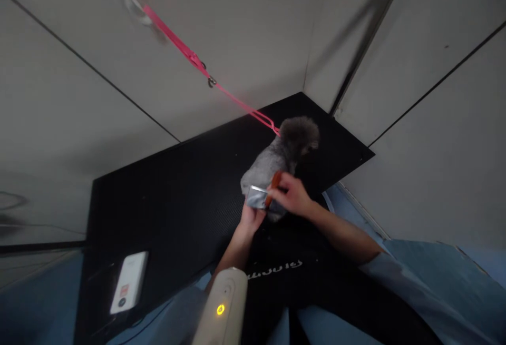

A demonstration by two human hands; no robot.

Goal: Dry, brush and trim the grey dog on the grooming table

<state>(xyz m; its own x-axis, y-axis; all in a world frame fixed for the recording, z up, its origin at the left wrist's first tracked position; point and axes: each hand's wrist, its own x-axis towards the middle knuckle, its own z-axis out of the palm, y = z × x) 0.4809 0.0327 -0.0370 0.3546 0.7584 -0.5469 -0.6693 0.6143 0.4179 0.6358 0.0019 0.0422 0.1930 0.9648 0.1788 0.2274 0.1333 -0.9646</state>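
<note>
A small grey dog (269, 163) with a darker, fluffy head is on the black table, its head pointing away from me. In my right hand (291, 193) is a slicker brush (256, 198), gripped by its orange-brown handle, with the silvery rectangular head at the dog's hind end. My left hand (252, 217) is just below the brush head, against the dog's rear. The brush covers its fingers, so their grip is hidden. A pink lead (237, 100) runs from the dog's neck up to the upper left.
The black ribbed table (166, 208) stands against pale wall panels (98, 71). On its near left part lies a white device (129, 283). A cream-coloured device with a lit yellow symbol (223, 308) is close to me at the bottom, beside my black apron (336, 292).
</note>
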